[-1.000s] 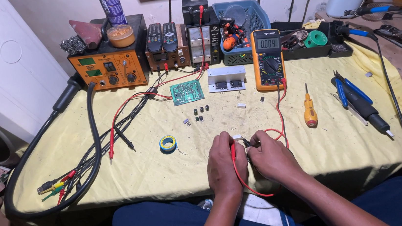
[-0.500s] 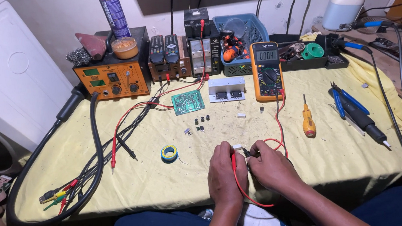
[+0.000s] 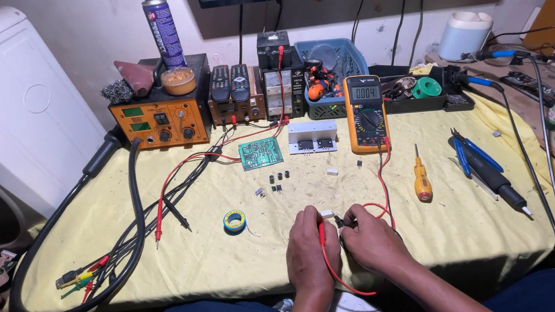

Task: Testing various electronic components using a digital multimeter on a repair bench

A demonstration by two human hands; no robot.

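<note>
Left hand (image 3: 310, 249), right hand (image 3: 369, 239) knuckles-up, fingertips together

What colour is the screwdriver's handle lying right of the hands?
Orange-yellow; the screwdriver shows best in the head view.

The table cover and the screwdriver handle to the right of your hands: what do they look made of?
Table cover: looks like pale yellow woven cloth, matte, with soft creases and a draped front edge. Screwdriver: the handle seems to be translucent orange plastic, glossy with a highlight; its thin shaft looks like bare metal.
</note>
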